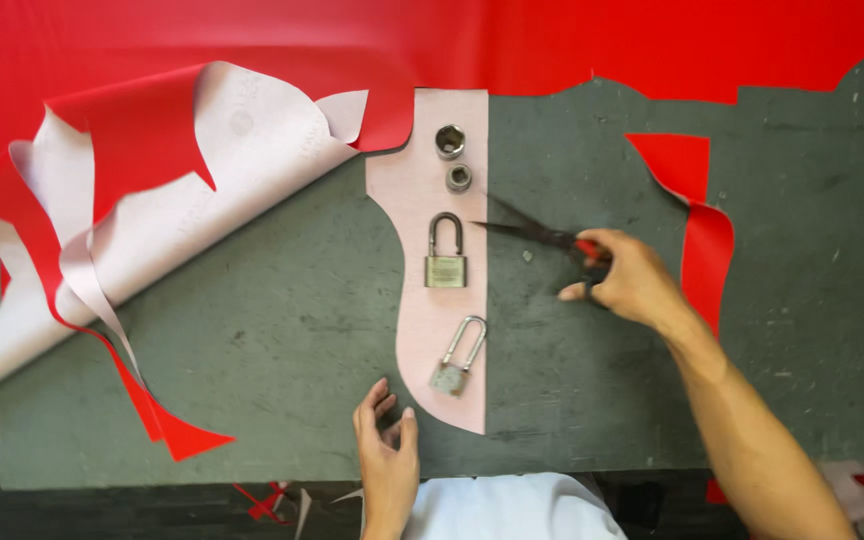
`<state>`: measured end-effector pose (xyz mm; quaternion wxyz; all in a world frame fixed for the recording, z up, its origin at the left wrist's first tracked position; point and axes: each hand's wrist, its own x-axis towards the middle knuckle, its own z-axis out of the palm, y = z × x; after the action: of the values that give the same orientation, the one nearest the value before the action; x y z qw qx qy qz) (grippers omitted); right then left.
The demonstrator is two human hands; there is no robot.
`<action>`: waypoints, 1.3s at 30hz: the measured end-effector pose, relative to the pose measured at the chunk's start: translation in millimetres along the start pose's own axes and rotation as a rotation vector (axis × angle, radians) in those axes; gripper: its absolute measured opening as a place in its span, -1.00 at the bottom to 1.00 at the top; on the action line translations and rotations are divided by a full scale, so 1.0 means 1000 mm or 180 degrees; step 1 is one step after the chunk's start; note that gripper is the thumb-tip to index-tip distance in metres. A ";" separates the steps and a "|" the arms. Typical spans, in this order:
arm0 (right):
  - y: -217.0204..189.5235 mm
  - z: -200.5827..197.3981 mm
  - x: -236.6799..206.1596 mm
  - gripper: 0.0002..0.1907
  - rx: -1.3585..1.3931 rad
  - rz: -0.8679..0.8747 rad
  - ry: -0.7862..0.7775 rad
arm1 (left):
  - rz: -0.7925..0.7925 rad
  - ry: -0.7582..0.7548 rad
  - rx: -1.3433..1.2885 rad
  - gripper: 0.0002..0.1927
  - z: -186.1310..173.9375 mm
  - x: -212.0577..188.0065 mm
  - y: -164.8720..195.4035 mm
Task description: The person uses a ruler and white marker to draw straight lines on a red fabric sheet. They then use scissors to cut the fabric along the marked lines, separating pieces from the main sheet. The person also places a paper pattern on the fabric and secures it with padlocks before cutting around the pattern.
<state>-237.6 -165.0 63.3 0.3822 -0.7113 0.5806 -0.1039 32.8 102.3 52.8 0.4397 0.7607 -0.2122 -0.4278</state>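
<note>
A pale pink cut-out pattern piece (414,290) lies on the grey table (282,330), weighted by two padlocks (446,258) (457,360) and two metal sockets (450,141) (459,178). My right hand (627,280) grips red-handled scissors (537,234); their blades are apart and point left toward the pattern's straight right edge. My left hand (386,445) rests on the table just left of the pattern's bottom end, fingers apart, holding nothing.
A large red sheet (652,40) with a pale backing covers the table's far side, and its left part is curled back (172,190). A red offcut strip (702,225) lies right of my right hand. Red scraps (177,430) lie near the front edge.
</note>
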 end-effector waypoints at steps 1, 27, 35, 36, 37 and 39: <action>0.017 -0.015 0.004 -0.13 -0.0468 -0.0025 0.0111 | -0.0002 0.0114 -0.0111 -0.43 0.011 -0.008 -0.007; -0.140 0.016 0.187 -0.57 -0.0793 -0.2335 0.0466 | -0.0895 0.1039 0.0543 -0.77 0.077 -0.027 -0.005; -0.136 0.017 0.196 -0.63 -0.0565 -0.1324 -0.0102 | -0.0527 0.0878 0.0940 -0.76 0.057 -0.016 -0.005; -0.132 0.014 0.194 -0.64 -0.0718 -0.1330 -0.0029 | -0.0496 0.0892 0.1053 -0.77 0.047 -0.013 -0.004; -0.125 0.013 0.189 -0.65 -0.0871 -0.1325 0.0015 | -0.0389 0.0848 0.1165 -0.76 0.034 -0.008 -0.003; -0.100 0.005 0.168 -0.68 -0.1081 -0.0926 -0.0023 | -0.0255 0.0756 0.1463 -0.74 0.000 0.002 -0.001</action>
<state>-109.0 -311.6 76.0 0.2400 -0.8421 0.4797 -0.0562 33.4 101.0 51.3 0.2598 0.8933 -0.2204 -0.2932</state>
